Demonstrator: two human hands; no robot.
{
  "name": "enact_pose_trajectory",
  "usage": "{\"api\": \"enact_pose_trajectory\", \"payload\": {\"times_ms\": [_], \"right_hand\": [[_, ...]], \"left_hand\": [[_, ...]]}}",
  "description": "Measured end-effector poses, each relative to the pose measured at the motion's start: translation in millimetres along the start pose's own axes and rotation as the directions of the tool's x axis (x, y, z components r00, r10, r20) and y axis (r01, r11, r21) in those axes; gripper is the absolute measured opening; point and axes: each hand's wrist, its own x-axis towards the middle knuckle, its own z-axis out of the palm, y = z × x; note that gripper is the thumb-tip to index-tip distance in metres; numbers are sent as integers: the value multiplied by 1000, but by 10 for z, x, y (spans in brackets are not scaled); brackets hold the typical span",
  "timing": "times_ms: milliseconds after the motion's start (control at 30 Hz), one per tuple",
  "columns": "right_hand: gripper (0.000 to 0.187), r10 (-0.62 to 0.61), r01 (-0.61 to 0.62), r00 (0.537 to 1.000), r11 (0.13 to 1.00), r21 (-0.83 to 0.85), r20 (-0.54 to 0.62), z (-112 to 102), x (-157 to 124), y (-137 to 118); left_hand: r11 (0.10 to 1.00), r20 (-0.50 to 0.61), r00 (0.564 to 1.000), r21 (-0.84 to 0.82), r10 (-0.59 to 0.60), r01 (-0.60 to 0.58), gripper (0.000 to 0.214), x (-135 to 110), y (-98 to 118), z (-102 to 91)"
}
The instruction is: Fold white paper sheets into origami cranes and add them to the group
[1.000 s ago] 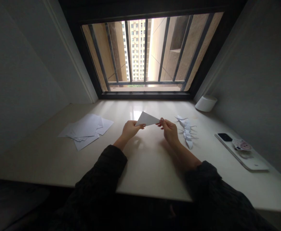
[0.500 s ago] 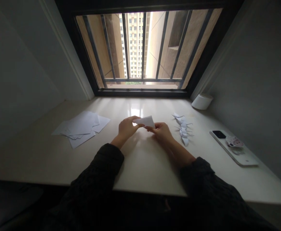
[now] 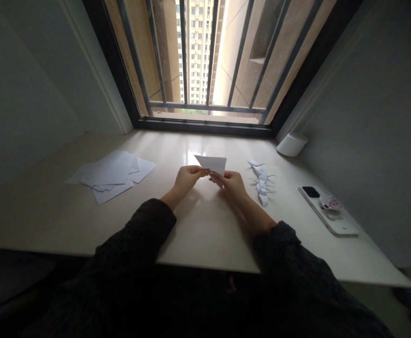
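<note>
A paper (image 3: 214,163), seemingly only partway folded, is pinched along its near side by the fingers of both the left hand (image 3: 188,179) and the right hand (image 3: 234,183), above the middle of the pale counter (image 3: 201,234). Leftward lies a pile of flat sheets (image 3: 110,169), apparently unfolded; rightward, a row of finished-looking folded pieces (image 3: 262,180), then a phone (image 3: 328,211). Beyond, a barred window (image 3: 201,126) lights the dim room.

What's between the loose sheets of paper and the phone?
In the head view, from sheets to phone: the left hand and right hand, holding a folded paper, then a row of small paper shapes.
</note>
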Motion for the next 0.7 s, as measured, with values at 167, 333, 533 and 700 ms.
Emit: {"api": "enact_pose_trajectory", "payload": {"times_ms": [167,333,533,700], "right_hand": [[40,-5,5,1000,1000,25,14,30,-15,-30],[40,4,-3,1000,1000,-29,26,45,-35,-44],[40,9,-8,1000,999,-38,18,61,-38,-35],[39,8,-7,1000,999,-33,21,72,-39,-12]], "left_hand": [[999,-111,993,-19,-39,37,31,23,42,-29],[997,-206,977,-65,-51,38,33,80,77,-104],[993,-260,964,-115,-54,24,32,80,106,-111],[983,-288,953,-178,-90,39,33,82,104,-114]]}}
